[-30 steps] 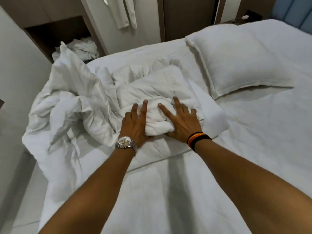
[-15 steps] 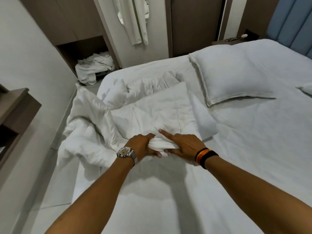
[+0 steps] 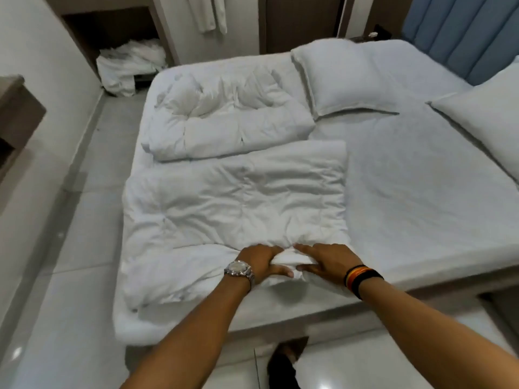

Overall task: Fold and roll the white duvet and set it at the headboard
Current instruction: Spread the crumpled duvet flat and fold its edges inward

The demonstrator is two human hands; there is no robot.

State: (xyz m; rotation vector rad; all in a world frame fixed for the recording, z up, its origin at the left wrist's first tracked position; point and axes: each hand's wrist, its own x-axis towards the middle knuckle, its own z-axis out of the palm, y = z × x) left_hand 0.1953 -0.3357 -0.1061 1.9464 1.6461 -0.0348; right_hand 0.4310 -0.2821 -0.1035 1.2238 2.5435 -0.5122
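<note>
The white duvet (image 3: pixel 233 197) lies folded in a long strip down the left side of the bed, its far end doubled into a thick fold (image 3: pixel 224 122). At its near edge, by the foot of the bed, my left hand (image 3: pixel 261 263) clutches a bunch of the fabric. My right hand (image 3: pixel 327 261) rests right beside it, thumb under and fingers over the same bunch. The blue padded headboard (image 3: pixel 460 37) is at the far right.
Two white pillows (image 3: pixel 345 77) (image 3: pixel 483 122) lie near the headboard on the bare sheet (image 3: pixel 407 197). A heap of white linen (image 3: pixel 129 66) sits on the floor in a wardrobe niche. A wooden shelf (image 3: pixel 16 108) juts out at left. Tiled floor runs along the bed's left side.
Both hands have dragged the duvet's end back toward the foot of the bed, and the crumpled heap has stretched out into a flat strip. The view has pulled back with them.
</note>
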